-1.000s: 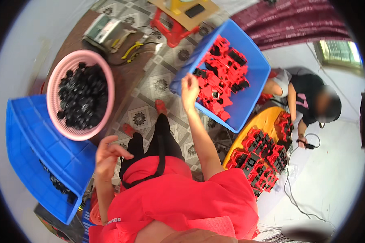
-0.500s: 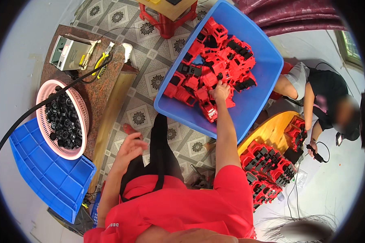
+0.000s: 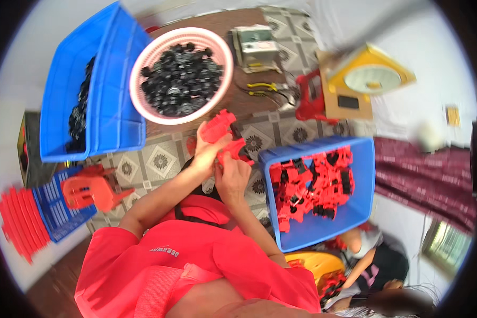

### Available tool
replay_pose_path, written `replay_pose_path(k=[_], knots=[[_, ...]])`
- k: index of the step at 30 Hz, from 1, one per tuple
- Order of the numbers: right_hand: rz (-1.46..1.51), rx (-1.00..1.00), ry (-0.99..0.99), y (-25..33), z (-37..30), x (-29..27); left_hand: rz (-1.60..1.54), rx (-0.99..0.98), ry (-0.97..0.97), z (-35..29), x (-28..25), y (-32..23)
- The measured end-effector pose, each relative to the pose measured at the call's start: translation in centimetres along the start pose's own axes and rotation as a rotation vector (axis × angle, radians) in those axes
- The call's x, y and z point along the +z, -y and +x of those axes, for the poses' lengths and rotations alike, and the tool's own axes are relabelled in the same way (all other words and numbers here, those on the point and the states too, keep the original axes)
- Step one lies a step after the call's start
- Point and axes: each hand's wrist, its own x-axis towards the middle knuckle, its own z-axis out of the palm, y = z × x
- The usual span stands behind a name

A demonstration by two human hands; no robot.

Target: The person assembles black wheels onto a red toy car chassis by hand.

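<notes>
In front of my body, above the floor, I hold a red plastic toy vehicle body [image 3: 217, 126]. My left hand [image 3: 204, 153] is wrapped round it, palm and fingers partly hidden behind. My right hand [image 3: 233, 179] is closed at its near side, fingers pinched against red plastic there; whether this is the same piece or a second one, I cannot tell. Just beyond my hands, a pink basket [image 3: 138, 100] full of small black parts stands on a brown table [image 3: 217, 24]. To the right is a blue tub [image 3: 363, 196] heaped with red and black toy vehicle bodies [image 3: 312, 185].
Another blue tub [image 3: 119, 85] with black parts stands at the left. Pliers [image 3: 265, 86] and a grey box-shaped device [image 3: 255, 45] lie on the table. Red stools [image 3: 93, 190] stand around. A co-worker [image 3: 381, 265] sits lower right by a yellow round table [image 3: 312, 262].
My view has swung left toward the table. My right hand has left the blue tub and come to my left hand, and both are now on a red toy vehicle body.
</notes>
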Motion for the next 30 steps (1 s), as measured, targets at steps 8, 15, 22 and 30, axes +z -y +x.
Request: replay_pose_path(k=[8, 15, 22, 30], knots=[[0.467, -0.141, 0.138, 2.4, 15.0, 12.5, -0.336, -0.137, -0.094, 1.5, -14.9, -12.1], [-0.365, -0.128, 0.436, -6.9, 24.9, 27.6, -0.464, -0.228, 0.043, 4.5, -17.8, -15.5], [0.595, 0.366, 0.530, 3.9, 25.7, 21.9, -0.331, -0.118, -0.030, 8.2, -20.8, -16.4], [0.793, 0.464, 0.739, 12.4, 22.1, 16.9, -0.271, -0.031, 0.043, 9.3, -18.9, -18.2]])
